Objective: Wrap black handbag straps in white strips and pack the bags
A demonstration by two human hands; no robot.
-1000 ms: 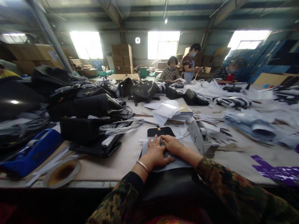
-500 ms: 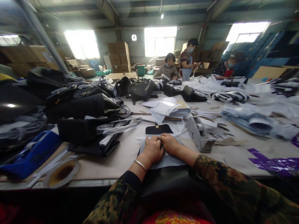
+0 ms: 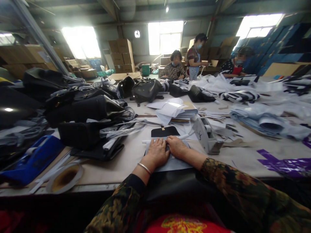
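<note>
My left hand [image 3: 157, 151] lies on a thin grey sheet [image 3: 173, 165], its fingers stretched forward and flat. Close beside it, my right hand [image 3: 177, 147] presses on the same sheet with bent fingers; whatever is under those fingertips is hidden. The sheet lies over a black leather-like bag [image 3: 170, 181], which hangs over the table edge towards my lap. Just beyond my fingers, a white wrapped tube [image 3: 146, 141] runs crosswise, probably a covered handle. Behind it rests a black flap [image 3: 166, 131] with a small gold-coloured clasp.
A grey tape dispenser [image 3: 208, 137] stands to the right, near purple plastic [image 3: 286, 163]. Left are a blue dispenser [image 3: 31, 161], a tape roll [image 3: 64, 178] and piled black bags [image 3: 82, 113]. White papers [image 3: 172, 108] lie ahead. Several people [image 3: 195, 60] are across the table.
My left fingers have flattened and spread out from a more bent position. My right hand stays nearly in place. The view has tipped slightly downward.
</note>
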